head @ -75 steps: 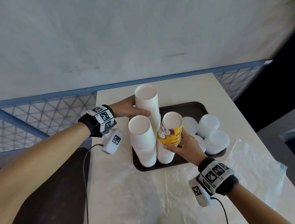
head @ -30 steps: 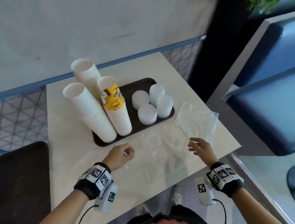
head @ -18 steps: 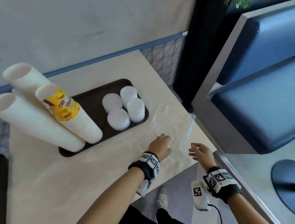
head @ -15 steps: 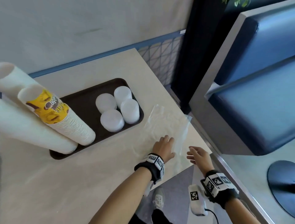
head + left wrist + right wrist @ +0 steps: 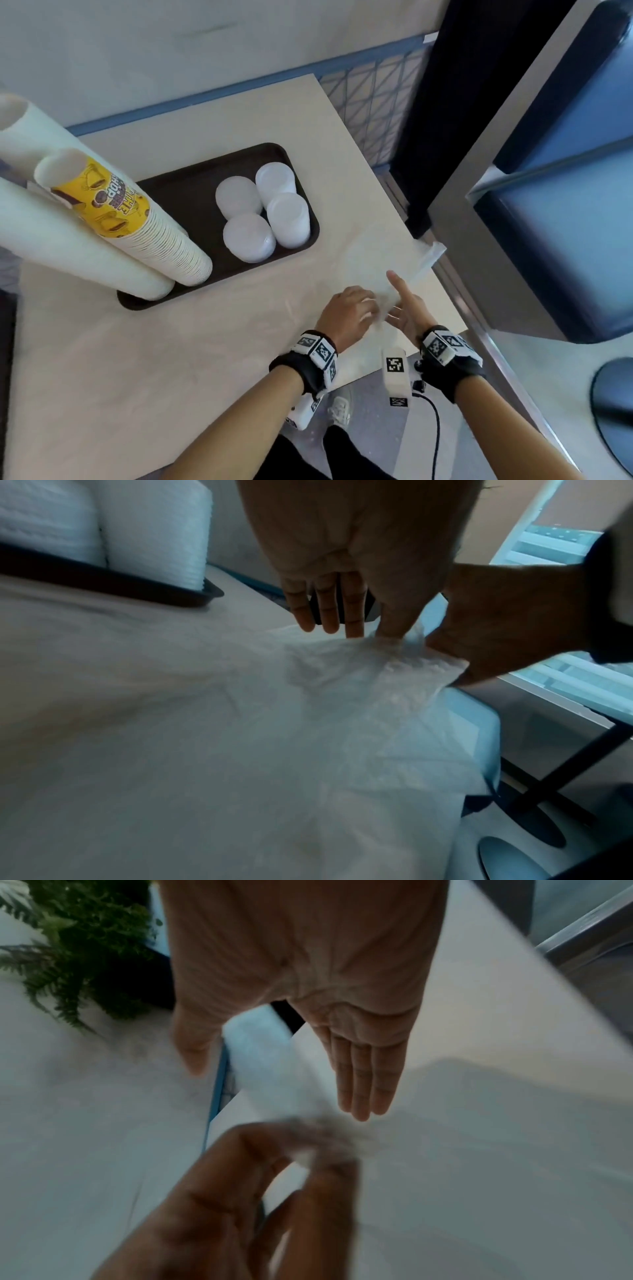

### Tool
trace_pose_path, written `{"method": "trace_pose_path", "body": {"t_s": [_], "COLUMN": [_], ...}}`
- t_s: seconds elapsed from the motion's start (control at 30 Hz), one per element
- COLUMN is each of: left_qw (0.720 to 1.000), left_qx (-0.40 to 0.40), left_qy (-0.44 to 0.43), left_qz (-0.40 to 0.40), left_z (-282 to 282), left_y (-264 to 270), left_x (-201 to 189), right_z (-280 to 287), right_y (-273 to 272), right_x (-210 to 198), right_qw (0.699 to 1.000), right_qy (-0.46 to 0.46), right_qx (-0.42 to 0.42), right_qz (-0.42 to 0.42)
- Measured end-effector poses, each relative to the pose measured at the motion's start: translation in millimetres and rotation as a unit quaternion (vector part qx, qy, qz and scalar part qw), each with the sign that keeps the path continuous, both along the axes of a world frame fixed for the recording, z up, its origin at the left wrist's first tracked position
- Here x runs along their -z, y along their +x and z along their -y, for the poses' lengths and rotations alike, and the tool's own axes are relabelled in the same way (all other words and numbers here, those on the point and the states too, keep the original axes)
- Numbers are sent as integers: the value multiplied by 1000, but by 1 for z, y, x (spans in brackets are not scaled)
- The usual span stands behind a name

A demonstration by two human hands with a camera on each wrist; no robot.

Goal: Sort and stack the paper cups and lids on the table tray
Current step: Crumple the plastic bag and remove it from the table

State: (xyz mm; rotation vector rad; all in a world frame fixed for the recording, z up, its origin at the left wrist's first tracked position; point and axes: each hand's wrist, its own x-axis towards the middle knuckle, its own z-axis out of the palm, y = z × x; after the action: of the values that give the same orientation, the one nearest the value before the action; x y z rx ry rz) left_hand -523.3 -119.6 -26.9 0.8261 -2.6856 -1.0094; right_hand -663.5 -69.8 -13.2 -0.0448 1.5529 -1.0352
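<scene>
Three tall cup stacks stand at the left end of the brown tray (image 5: 191,202): two plain white stacks (image 5: 68,240) and one topped by a yellow printed cup (image 5: 113,202). Several stacks of white lids (image 5: 248,236) fill its right end and also show in the left wrist view as lids (image 5: 154,534). Both hands are off the tray, at a clear plastic bag (image 5: 376,260) on the table's front right corner. My left hand (image 5: 346,311) pinches a bunched part of the bag (image 5: 260,1053). My right hand (image 5: 404,308) has straight fingers (image 5: 359,1083) against the film.
The table's right edge (image 5: 442,274) and front edge lie right by the hands. A blue seat (image 5: 565,222) with a grey frame stands to the right. A blue mesh rail (image 5: 363,102) runs behind the table. A green plant (image 5: 85,947) shows in the right wrist view.
Both hands left the cup stacks and came to the bag at the front right corner. The left hand, flat on the film half a second ago, now pinches it, and the right hand has closed in beside it.
</scene>
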Motion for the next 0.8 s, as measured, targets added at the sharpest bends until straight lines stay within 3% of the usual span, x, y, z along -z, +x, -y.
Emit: {"method": "trace_pose_path", "body": {"t_s": [0.1,0.2,0.3,0.37,0.57,0.7,0.8], "left_qw": [1000,990,965,952,965,967,934], "left_qx": [-2,-71,-63,-57,-112,-210,-337], "left_qy": [3,27,4,14,-49,7,118], "left_qz": [26,117,255,302,234,147,20], "left_z": [-7,-13,-22,-26,-17,-8,-1], "left_y": [26,60,94,107,120,115,115], "left_x": [-1,-5,-2,6,20,16,11], "right_z": [11,10,1,-8,-41,-58,-65], "right_y": [7,-2,-15,-23,-47,-59,-62], "right_x": [-4,-8,-13,-15,-26,-31,-36], "right_qw": [1000,998,998,997,993,986,983], "right_qy": [-14,-29,-21,-20,-28,-42,-49], "right_qx": [16,44,52,50,76,132,153], "right_qz": [-18,-32,-42,-51,-84,-94,-86]}}
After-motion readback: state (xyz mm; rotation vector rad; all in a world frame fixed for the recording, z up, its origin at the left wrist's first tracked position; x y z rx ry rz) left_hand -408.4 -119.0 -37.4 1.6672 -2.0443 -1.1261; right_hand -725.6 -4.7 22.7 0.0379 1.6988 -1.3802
